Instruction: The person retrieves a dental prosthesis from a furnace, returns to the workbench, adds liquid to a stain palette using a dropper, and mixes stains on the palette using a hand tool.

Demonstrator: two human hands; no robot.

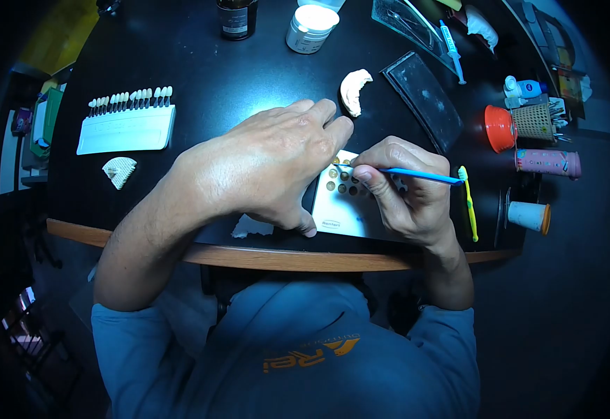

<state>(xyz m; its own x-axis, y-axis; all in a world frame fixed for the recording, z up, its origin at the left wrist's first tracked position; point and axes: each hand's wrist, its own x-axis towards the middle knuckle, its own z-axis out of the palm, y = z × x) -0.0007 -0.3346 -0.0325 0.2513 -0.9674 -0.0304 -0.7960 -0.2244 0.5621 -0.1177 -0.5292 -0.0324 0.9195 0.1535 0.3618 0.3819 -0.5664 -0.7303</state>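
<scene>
My right hand (410, 192) is closed in a pen grip around a slim blue-handled tool (417, 173). Its thin tip points left, over a white card (350, 218) with rows of round brown-gold spots and small print at its lower left. I cannot make out whether the tip touches a spot. Along the left edge of that card lies my left hand (284, 157), back up. Its thumb is at the lower left corner and its fingers bend toward the top edge, bracing the card between them. The fingertips are mostly hidden.
A tooth shade guide (127, 130) and a white textured piece (119, 172) lie left. Beyond my hands are a cream dental arch model (354, 91), black slab (427, 98), white jar (312, 29) and dark bottle (236, 17). Right are a yellow toothbrush (470, 209) and red cup (499, 128).
</scene>
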